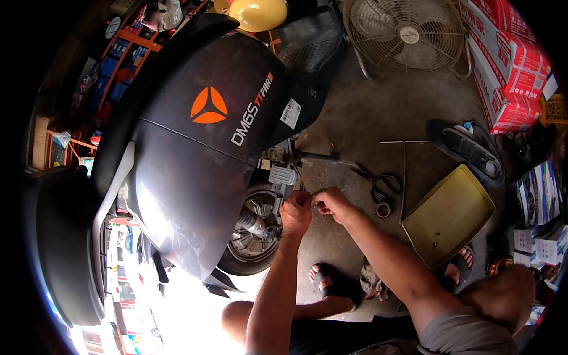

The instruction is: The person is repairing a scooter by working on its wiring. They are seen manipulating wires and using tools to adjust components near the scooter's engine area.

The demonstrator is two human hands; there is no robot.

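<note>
A grey sleeve (467, 332) is seen closest, well to the right of the scooter (195, 154), the big dark one from which all places are told. The scooter's back wheel (241, 245) is found just beside both hands. The left hand (296, 213) is held near that wheel, with its fingers bent in. The right hand (333, 202) is held next to it, a bit farther from the scooter, with its fingers curled too. Whether something small is gripped in either hand cannot be told, since it would be hidden by the fingers.

The way to the scooter's side is partly blocked by a ridged foot peg (283, 175) and a dark bar (322, 157). To the scooter's right, black scissors (370, 175), a roll of tape (389, 208) and a long T-shaped tool (403, 177) are laid on the floor (367, 112). Farther from the scooter, a yellow tray (452, 204) is set at a slant, with tiny bits (436, 239) in it. Past the tray's top edge, a black part (467, 151) is left. Room for moving is given by the grey floor between the scooter and the T-shaped tool. That floor is edged at the top by a big fan (408, 35), and farthest from the scooter by stacked red boxes (515, 65).
</note>
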